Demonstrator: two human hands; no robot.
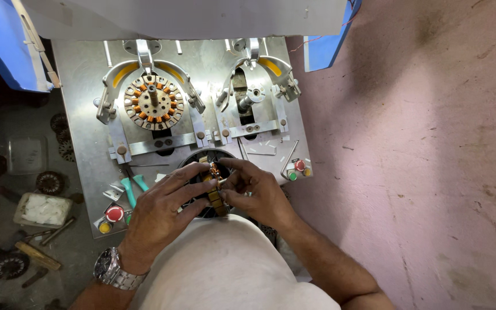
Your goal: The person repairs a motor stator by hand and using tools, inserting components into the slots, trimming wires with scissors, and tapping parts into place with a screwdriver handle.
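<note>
both hands meet over the dark round stator [213,189] at the metal tabletop's [87,172] near edge. left hand [165,206] steadies it, right hand [256,192] fingers pinch narrow on a copper wire end; best kept taut and short.

The left hand [165,201] and right hand [254,189] cover most of the round dark stator with copper-wound poles [212,198], so its lower half and the fingertip contacts at its centre cannot be made out. The green-handled pliers [128,192] run under the left hand, jaws hidden. The blue panel [4,46] is cut by the top-left edge, and the dark round parts on the floor [7,265] are too dim to identify.
</note>
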